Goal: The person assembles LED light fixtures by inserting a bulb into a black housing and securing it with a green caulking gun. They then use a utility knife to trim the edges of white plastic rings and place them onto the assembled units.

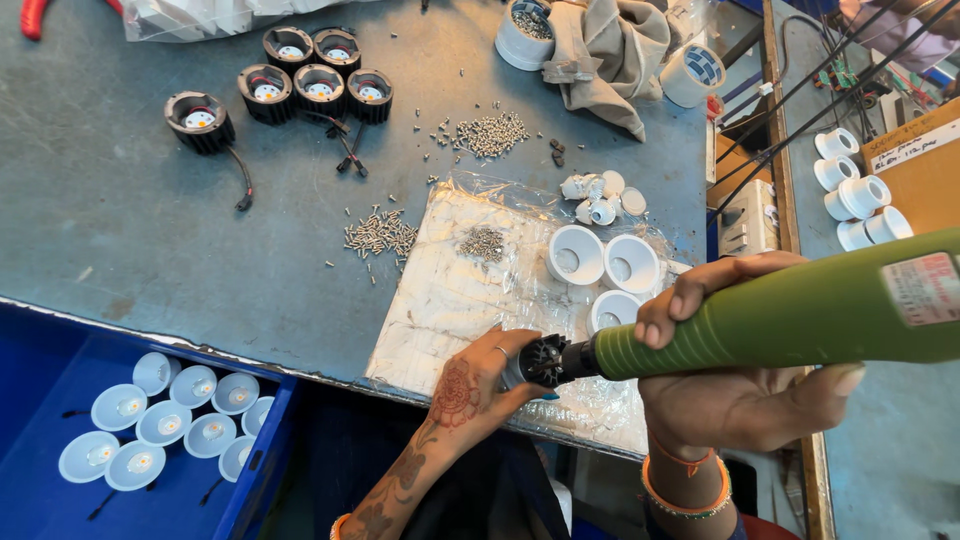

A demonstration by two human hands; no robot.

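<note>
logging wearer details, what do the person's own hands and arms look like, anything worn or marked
Left hand: dark floral henna pattern running from its back down the forearm, a ring on one finger, an orange bangle near the elbow. Right hand: orange bangles and a thin orange thread at the wrist. No sleeves visible.

Five black finned housings (300,80) sit bunched at the back of the grey tabletop (120,220), a sixth (199,121) apart to their left with its wire trailing. Screw piles: one (490,134) near the back, another (380,234) just off the clear plastic sheet (450,290). On that sheet, three white cups (603,268) and small white fittings (598,197). A crumpled beige cloth (605,55) lies beside a tape roll (693,74). Below the edge, a blue bin (262,455) holds white lamp units (160,420).
</note>
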